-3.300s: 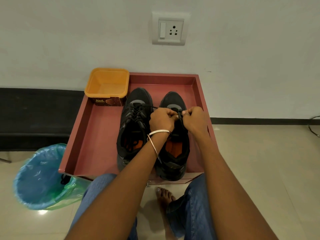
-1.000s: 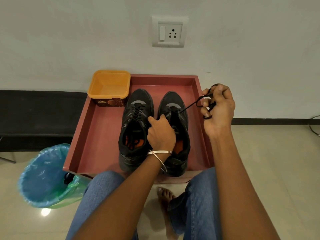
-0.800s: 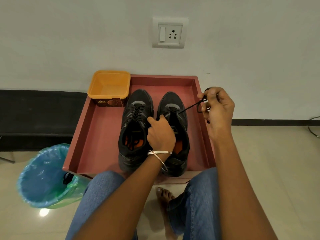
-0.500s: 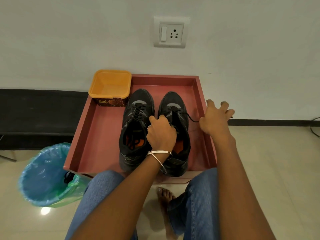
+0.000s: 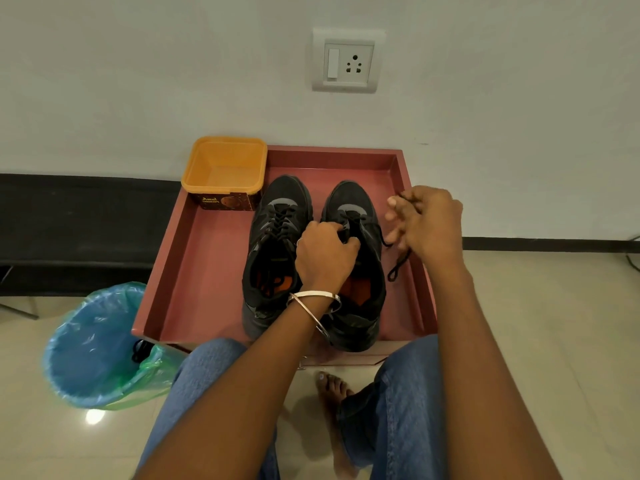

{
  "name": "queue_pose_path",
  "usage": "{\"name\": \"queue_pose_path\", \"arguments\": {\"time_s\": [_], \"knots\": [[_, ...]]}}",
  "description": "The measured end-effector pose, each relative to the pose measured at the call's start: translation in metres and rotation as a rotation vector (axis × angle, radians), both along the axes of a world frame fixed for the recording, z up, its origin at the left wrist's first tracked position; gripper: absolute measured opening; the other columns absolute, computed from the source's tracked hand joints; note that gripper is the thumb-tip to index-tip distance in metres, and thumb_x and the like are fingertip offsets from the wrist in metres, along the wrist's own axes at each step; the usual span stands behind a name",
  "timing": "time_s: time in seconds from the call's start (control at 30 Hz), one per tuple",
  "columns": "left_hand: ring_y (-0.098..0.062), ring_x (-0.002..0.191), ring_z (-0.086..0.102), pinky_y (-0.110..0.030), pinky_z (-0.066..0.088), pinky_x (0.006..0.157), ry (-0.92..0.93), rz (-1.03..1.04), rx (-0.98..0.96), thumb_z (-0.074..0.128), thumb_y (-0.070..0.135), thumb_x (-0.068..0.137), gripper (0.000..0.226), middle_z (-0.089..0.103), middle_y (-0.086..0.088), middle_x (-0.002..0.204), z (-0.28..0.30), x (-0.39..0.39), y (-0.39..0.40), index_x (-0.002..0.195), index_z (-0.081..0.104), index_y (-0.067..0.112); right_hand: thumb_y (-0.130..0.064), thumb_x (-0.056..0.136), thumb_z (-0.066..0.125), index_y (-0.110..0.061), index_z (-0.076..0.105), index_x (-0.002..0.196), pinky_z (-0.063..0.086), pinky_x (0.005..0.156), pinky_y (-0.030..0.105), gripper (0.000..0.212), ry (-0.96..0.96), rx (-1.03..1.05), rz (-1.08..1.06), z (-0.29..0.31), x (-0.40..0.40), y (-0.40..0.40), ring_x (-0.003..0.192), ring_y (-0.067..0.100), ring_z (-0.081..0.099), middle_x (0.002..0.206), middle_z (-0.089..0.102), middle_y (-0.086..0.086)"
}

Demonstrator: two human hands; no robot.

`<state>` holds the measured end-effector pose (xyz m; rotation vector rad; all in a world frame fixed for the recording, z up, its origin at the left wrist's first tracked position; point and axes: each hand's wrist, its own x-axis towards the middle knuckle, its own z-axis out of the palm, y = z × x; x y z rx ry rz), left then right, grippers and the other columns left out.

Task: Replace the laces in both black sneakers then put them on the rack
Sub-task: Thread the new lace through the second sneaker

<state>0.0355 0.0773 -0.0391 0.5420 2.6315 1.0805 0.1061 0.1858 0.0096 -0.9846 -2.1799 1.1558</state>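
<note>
Half a second ago the right hand [image 5: 427,223] was spread and empty at the maroon wooden tray's [image 5: 207,268] right rim; now it has come back to about three o'clock of the right black mesh sneaker [image 5: 360,209], fingers loosely parted with the thin black lace [image 5: 398,263] running through them, its end dangling. The left hand [image 5: 323,258] stays curled on that sneaker's tongue. The left black sneaker [image 5: 277,230] at nine o'clock looks laced, so this pull probably continues the second shoe's lacing.

Red tray [image 5: 204,271], two black sneakers [image 5: 277,251], orange tub [image 5: 225,168]
</note>
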Motion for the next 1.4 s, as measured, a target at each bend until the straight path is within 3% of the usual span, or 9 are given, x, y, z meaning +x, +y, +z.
{"name": "queue_pose_path", "arguments": {"time_s": [0.13, 0.2, 0.27, 0.4, 0.5, 0.67, 1.2, 1.3, 1.4], "knots": [[-0.026, 0.101, 0.061, -0.037, 0.053, 0.08, 0.0, -0.005, 0.014, 0.067, 0.037, 0.081, 0.038, 0.064, -0.004, 0.113, -0.001, -0.002, -0.001, 0.117, 0.067, 0.023, -0.021, 0.095, 0.058, -0.013, 0.067, 0.069, 0.041, 0.058, 0.025, 0.029, -0.145, 0.202, 0.138, -0.018, -0.011, -0.002, 0.058, 0.016, 0.057, 0.062, 0.062, 0.005], [-0.026, 0.101, 0.062, -0.036, 0.052, 0.079, -0.004, -0.007, 0.017, 0.067, 0.036, 0.081, 0.038, 0.064, -0.005, 0.114, -0.001, -0.002, -0.001, 0.117, 0.067, 0.023, -0.01, 0.098, 0.05, 0.0, 0.072, 0.09, 0.046, 0.07, 0.025, 0.025, -0.213, 0.2, 0.244, -0.026, -0.017, -0.006, 0.077, 0.024, 0.063, 0.083, 0.069, 0.013], [-0.027, 0.101, 0.062, -0.035, 0.051, 0.077, -0.007, -0.006, 0.02, 0.067, 0.035, 0.082, 0.039, 0.064, -0.005, 0.114, -0.001, -0.002, -0.001, 0.118, 0.067, 0.022, -0.004, 0.097, 0.05, -0.001, 0.07, 0.109, 0.043, 0.075, 0.013, 0.023, -0.216, 0.181, 0.252, -0.03, -0.021, -0.007, 0.087, 0.017, 0.063, 0.095, 0.07, 0.01], [-0.025, 0.098, 0.062, -0.03, 0.046, 0.072, -0.001, -0.003, 0.033, 0.066, 0.033, 0.083, 0.035, 0.067, -0.004, 0.107, 0.003, -0.002, -0.002, 0.115, 0.069, 0.02, -0.009, 0.089, 0.066, -0.008, 0.073, 0.099, 0.043, 0.067, 0.005, 0.012, -0.101, 0.102, 0.123, -0.036, -0.023, -0.004, 0.066, -0.004, 0.058, 0.079, 0.068, -0.002], [-0.025, 0.092, 0.063, -0.029, 0.044, 0.067, -0.001, -0.003, 0.035, 0.064, 0.031, 0.084, 0.027, 0.069, -0.004, 0.098, 0.006, -0.002, -0.003, 0.104, 0.073, 0.015, -0.012, 0.087, 0.068, -0.007, 0.073, 0.094, 0.047, 0.072, 0.012, 0.01, -0.154, 0.127, 0.131, -0.038, -0.026, -0.006, 0.073, 0.005, 0.061, 0.083, 0.067, -0.002], [-0.025, 0.092, 0.062, -0.032, 0.046, 0.072, 0.002, -0.01, 0.023, 0.061, 0.03, 0.086, 0.023, 0.067, -0.004, 0.099, 0.003, -0.004, -0.002, 0.099, 0.073, 0.016, -0.005, 0.088, 0.056, 0.003, 0.07, 0.079, 0.05, 0.085, 0.041, 0.018, -0.306, 0.313, 0.168, -0.047, -0.039, -0.014, 0.087, 0.029, 0.062, 0.082, 0.069, 0.016], [-0.025, 0.101, 0.06, -0.03, 0.038, 0.074, -0.071, -0.069, 0.008, 0.056, 0.023, 0.092, 0.024, 0.068, -0.007, 0.105, 0.013, -0.008, -0.006, 0.109, 0.07, 0.013, -0.004, 0.089, 0.052, 0.005, 0.068, 0.077, 0.047, 0.079, 0.036, 0.022, -0.326, 0.195, 0.182, -0.054, -0.04, -0.014, 0.09, 0.03, 0.059, 0.084, 0.068, 0.017], [-0.024, 0.091, 0.062, -0.032, 0.047, 0.077, -0.171, -0.124, 0.056, 0.059, 0.022, 0.092, 0.02, 0.069, -0.01, 0.096, 0.017, -0.015, -0.006, 0.102, 0.072, 0.011, -0.002, 0.09, 0.053, 0.005, 0.069, 0.08, 0.04, 0.068, 0.022, 0.019, -0.308, 0.076, 0.176, -0.05, -0.038, -0.015, 0.075, 0.018, 0.058, 0.077, 0.065, 0.007], [-0.017, 0.065, 0.051, -0.029, 0.046, 0.064, -0.272, -0.154, 0.096, 0.055, 0.022, 0.095, 0.022, 0.058, -0.007, 0.071, 0.015, -0.024, -0.006, 0.081, 0.067, 0.01, 0.0, 0.088, 0.053, 0.003, 0.069, 0.078, 0.037, 0.057, 0.023, 0.019, -0.305, -0.039, 0.13, -0.051, -0.04, -0.015, 0.057, 0.007, 0.047, 0.062, 0.056, -0.004]]}}
